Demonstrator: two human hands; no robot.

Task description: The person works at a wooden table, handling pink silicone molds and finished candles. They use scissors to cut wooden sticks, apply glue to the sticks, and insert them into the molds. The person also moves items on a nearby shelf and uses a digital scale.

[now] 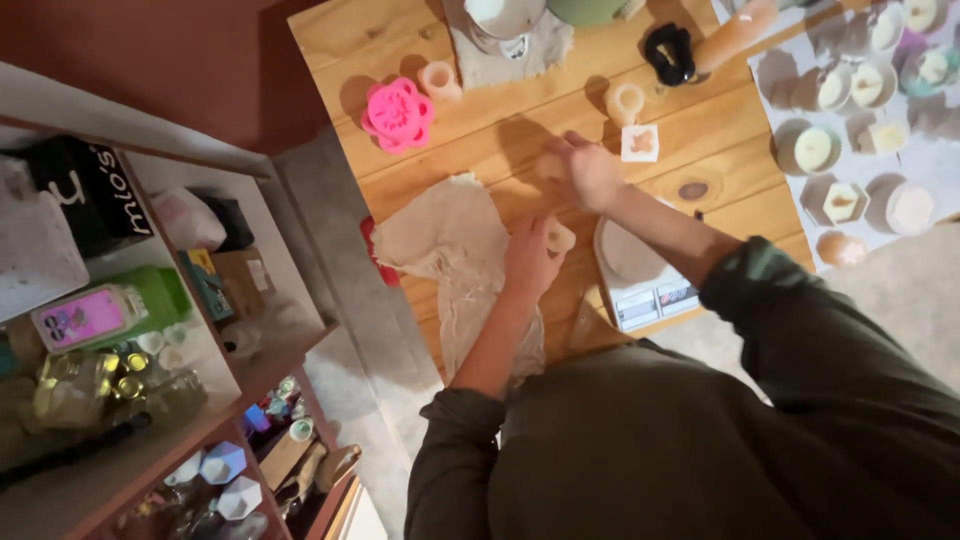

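A: Where is the small pale candle held?

B: Mid-frame, gripped in the left hand. The right hand, just above it, is held loosely curled, apparently empty.

A small pale cream candle sits on the wooden table at the fingertips of the left hand; it looks rounded and stubby, its detail too blurred to read; it lies just beside the edge of a crumpled beige cloth and close to a white kitchen scale; the right hand rests flat on the bare boards beyond it, apart from the candle.
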